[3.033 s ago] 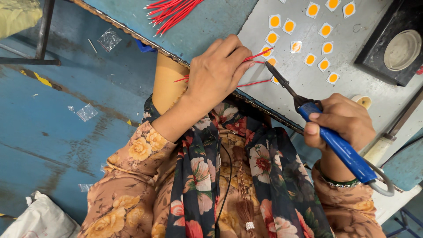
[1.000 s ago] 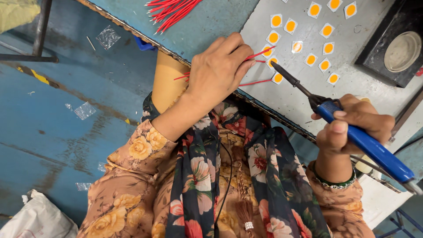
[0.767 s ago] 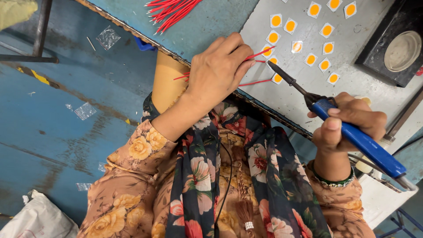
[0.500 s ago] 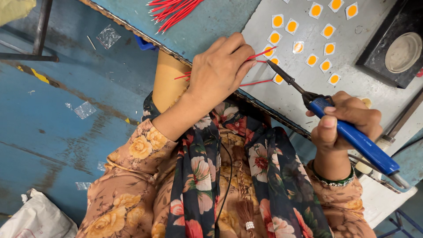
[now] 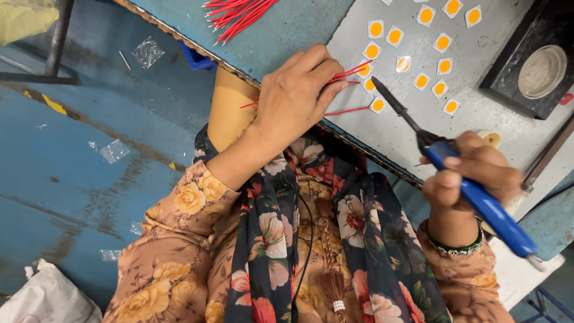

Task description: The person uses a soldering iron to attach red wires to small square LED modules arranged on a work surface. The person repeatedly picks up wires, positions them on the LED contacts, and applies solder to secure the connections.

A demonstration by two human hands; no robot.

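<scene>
My left hand [image 5: 296, 96] pinches a few thin red wires [image 5: 350, 72] at the edge of a grey metal plate [image 5: 418, 119]. One red wire lies along the plate and ends at a small white square chip with an orange round centre [image 5: 377, 105]. My right hand [image 5: 475, 173] grips a soldering iron with a blue handle [image 5: 487, 209]. Its dark tip [image 5: 382, 90] points up-left, just beside that chip. Several more such chips [image 5: 442, 43] lie spread over the plate.
A pile of red wires [image 5: 239, 13] lies on the teal bench top. A black square stand with a round beige pad [image 5: 541, 63] sits at the right. Blue floor with plastic scraps [image 5: 113, 151] is at left; a white bag [image 5: 42, 296] sits bottom left.
My right hand swung away to the right with the soldering iron, then came back left, bringing the tip close to the chip at the wire's end. My left hand stayed put.
</scene>
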